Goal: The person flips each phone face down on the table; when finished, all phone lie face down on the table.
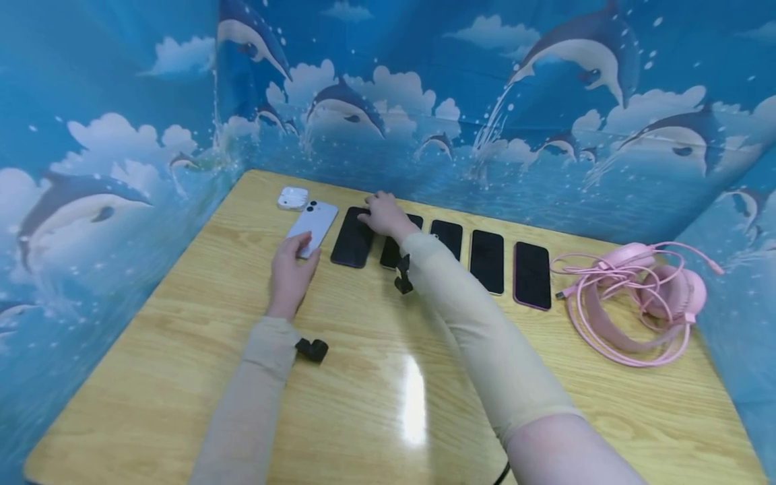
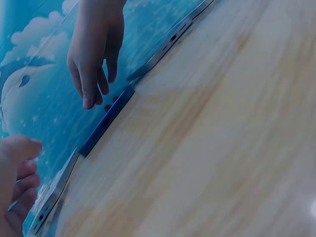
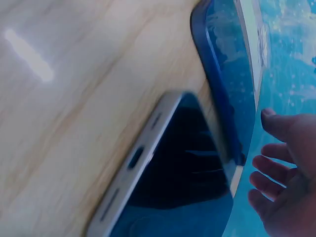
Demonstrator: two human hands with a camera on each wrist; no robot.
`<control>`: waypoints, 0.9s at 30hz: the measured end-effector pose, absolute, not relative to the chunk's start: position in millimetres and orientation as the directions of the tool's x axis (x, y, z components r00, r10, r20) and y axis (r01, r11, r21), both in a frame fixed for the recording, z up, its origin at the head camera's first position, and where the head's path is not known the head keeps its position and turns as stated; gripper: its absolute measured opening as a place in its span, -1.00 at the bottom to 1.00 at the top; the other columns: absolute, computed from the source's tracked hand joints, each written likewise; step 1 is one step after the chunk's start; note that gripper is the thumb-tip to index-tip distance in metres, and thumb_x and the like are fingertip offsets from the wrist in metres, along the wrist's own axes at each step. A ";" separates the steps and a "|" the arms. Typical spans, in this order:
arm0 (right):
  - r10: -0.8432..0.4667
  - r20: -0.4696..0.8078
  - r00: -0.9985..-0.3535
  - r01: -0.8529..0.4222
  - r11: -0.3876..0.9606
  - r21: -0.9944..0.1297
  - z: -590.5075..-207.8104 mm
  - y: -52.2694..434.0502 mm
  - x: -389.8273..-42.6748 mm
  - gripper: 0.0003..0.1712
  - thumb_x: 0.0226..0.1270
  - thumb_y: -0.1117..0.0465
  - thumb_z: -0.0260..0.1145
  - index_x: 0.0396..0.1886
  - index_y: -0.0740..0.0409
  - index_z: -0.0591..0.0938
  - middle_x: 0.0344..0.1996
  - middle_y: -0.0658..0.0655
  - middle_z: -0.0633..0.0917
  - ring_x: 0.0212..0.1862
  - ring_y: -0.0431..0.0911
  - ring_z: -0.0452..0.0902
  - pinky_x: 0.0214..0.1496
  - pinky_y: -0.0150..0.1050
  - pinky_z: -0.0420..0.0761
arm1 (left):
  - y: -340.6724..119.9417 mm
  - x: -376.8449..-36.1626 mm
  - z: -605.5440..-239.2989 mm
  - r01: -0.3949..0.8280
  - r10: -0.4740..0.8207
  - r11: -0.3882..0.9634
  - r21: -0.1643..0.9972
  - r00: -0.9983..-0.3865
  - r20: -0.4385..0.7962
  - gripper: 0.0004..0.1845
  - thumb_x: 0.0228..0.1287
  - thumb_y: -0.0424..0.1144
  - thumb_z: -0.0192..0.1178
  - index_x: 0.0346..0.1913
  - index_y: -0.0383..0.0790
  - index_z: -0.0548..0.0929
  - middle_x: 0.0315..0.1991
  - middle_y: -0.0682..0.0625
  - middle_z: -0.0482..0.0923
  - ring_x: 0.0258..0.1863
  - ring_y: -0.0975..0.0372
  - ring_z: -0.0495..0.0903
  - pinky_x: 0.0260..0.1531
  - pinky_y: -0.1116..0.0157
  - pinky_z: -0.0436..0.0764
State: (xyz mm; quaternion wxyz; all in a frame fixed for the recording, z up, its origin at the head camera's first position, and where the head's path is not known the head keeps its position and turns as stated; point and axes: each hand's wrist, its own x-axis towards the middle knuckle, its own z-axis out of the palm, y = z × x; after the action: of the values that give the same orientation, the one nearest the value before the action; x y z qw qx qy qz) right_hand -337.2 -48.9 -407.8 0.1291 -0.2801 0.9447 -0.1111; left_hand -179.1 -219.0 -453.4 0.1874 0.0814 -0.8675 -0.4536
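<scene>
So the pale lilac-white phone with two round camera lenses (image 1: 319, 221) lay back-up at the left end of a slanting row on the counter (image 1: 345, 417), a yellowish wood-grain one. The left hand (image 1: 291, 273) was right at its lower end, thumb on one side and fingers on the other, gap between them, which I'd guess suited steadying or nudging the thing. Couldn't tell if skin actually met phone. Next over was a black-screened slab phone with a bluish edge (image 1: 350, 244), lying flat, and the right hand (image 1: 388, 212) hung over its top end, fingers loosely bent, a bit apart and pinching nothing. Past that, four more dark-screened rectangular phones (image 1: 487, 261) lay screen-up, side by side with little gaps, probably so none sat on another; the nearest was partly hidden by the right arm. A small white squarish earphone case (image 1: 294, 197) sat just beyond the pale one's camera end. The pink over-ear headset (image 1: 697, 293) was heaped at the right in its own looped cable, I'd guess because that kept the cord bunched together.
</scene>
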 end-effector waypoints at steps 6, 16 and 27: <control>-0.547 -0.213 -0.810 -0.498 0.832 -0.243 -411.7 -39.1 -336.1 -0.43 0.40 -0.04 -0.04 0.29 0.17 0.29 0.27 0.24 0.27 0.33 0.08 0.05 0.36 -0.08 0.14 | -206.5 -178.3 -454.0 0.093 -0.141 0.627 0.774 -0.963 0.230 -0.53 0.20 -0.19 0.18 0.17 -0.25 0.42 0.08 -0.14 0.45 0.07 0.08 0.44 0.14 0.16 0.41; -0.558 -0.221 -0.800 -0.502 0.824 -0.263 -414.2 -34.1 -338.7 -0.43 0.39 -0.03 -0.01 0.29 0.16 0.30 0.29 0.24 0.26 0.36 0.08 -0.01 0.40 -0.08 0.06 | -188.2 -179.9 -458.3 0.101 -0.059 0.702 0.705 -0.978 0.199 -0.45 0.13 -0.26 0.25 0.18 -0.32 0.37 0.13 -0.21 0.38 0.12 0.02 0.36 0.18 0.14 0.36; -0.577 -0.205 -0.791 -0.512 0.807 -0.294 -409.2 -33.0 -336.8 -0.49 0.32 -0.01 0.11 0.16 0.19 0.44 0.09 0.20 0.47 0.23 0.07 0.21 0.32 -0.10 0.20 | -187.6 -178.9 -456.1 0.075 -0.071 0.698 0.712 -0.982 0.173 -0.41 0.12 -0.25 0.26 0.20 -0.34 0.35 0.16 -0.22 0.35 0.16 0.02 0.34 0.20 0.15 0.34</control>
State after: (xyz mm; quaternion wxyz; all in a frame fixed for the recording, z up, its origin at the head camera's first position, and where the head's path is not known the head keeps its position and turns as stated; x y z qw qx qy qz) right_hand -336.8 -33.0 -409.2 0.1436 -0.2898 0.9396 -0.1121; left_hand -178.9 -187.6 -456.1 0.0938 -0.0010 -0.9167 -0.3883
